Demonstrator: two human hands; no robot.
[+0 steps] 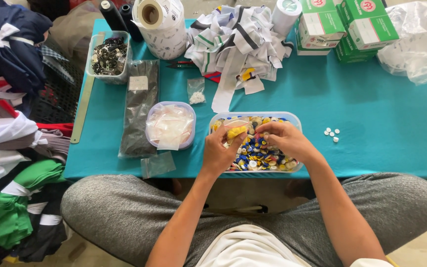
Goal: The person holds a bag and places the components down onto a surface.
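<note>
Small clear plastic bag (pixel 235 129) with yellow buttons inside sits pinched in the grip of the left hand (pixel 218 151), thumb and fingers closed on its lower edge, just above a tub of buttons. The right hand (pixel 285 138) meets it from the other side, fingertips curled shut on the bag's top edge. Below both hands lies a shallow rectangular plastic tub (pixel 295 118) with rounded corners, heaped with small round buttons (pixel 258 153) in blue, yellow, white and black, too many to count. Just left of it stands one round pale tub (pixel 186 106) holding crumpled clear bags. One flat empty bag (pixel 157 164) lies in front of that, at the edge of the teal cloth-covered tabletop (pixel 371 113). Right of the button tub, about six loose white buttons (pixel 331 134) sit in a small cluster. Farther back are a long dark plastic packet (pixel 139 106), a clear box of black fasteners (pixel 108 55), a pile of striped fabric strips (pixel 235 42), a stack of green and white cardboard boxes (pixel 344 24), and a large roll of printed tape (pixel 161 24).
</note>
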